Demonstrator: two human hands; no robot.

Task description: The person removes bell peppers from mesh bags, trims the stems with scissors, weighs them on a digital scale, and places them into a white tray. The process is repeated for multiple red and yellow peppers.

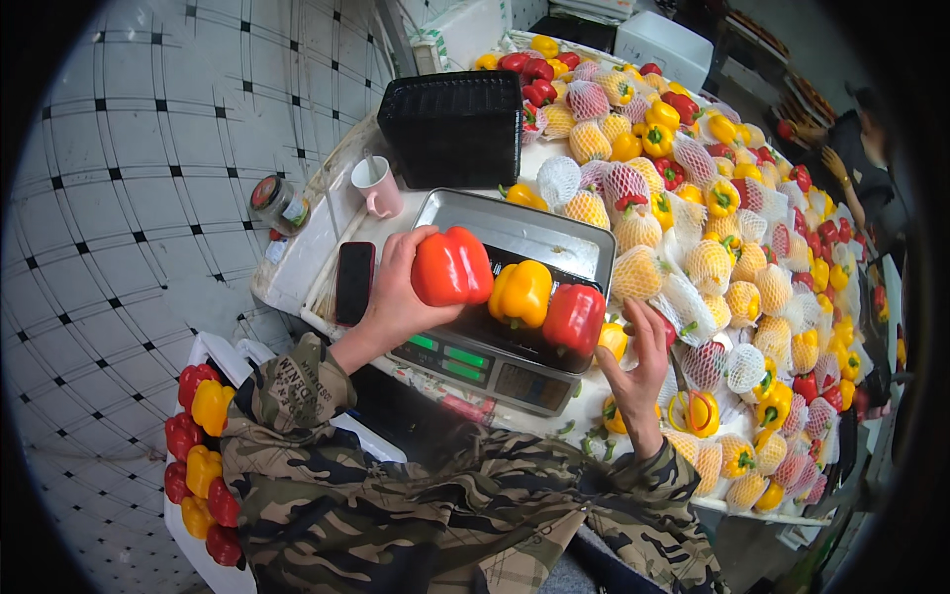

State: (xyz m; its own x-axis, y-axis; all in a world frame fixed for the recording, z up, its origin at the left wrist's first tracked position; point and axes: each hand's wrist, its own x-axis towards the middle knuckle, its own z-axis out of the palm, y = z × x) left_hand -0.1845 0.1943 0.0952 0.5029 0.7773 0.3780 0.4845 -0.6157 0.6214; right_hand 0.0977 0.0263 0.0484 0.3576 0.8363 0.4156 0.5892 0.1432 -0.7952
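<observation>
My left hand (393, 289) grips a large red bell pepper (453, 267) above the left side of a digital scale (512, 401). In the black tray on the scale's metal pan (519, 223) sit a yellow bell pepper (521, 293) and a second red bell pepper (575, 318), side by side. Just right of the pan, my right hand (640, 367) is raised with its fingers apart and nothing in them. A loose yellow pepper (613, 340) lies close to its thumb. Green digits glow on the scale's display (464, 360), too blurred to read.
Many peppers in foam nets (709, 267) cover the table's right side. A stack of black trays (453, 130), a pink mug (377, 187) and a phone (355, 284) stand left. A glass jar (280, 206) sits near the edge. Packed peppers (200, 468) fill a white crate. Another person (865, 163) works far right.
</observation>
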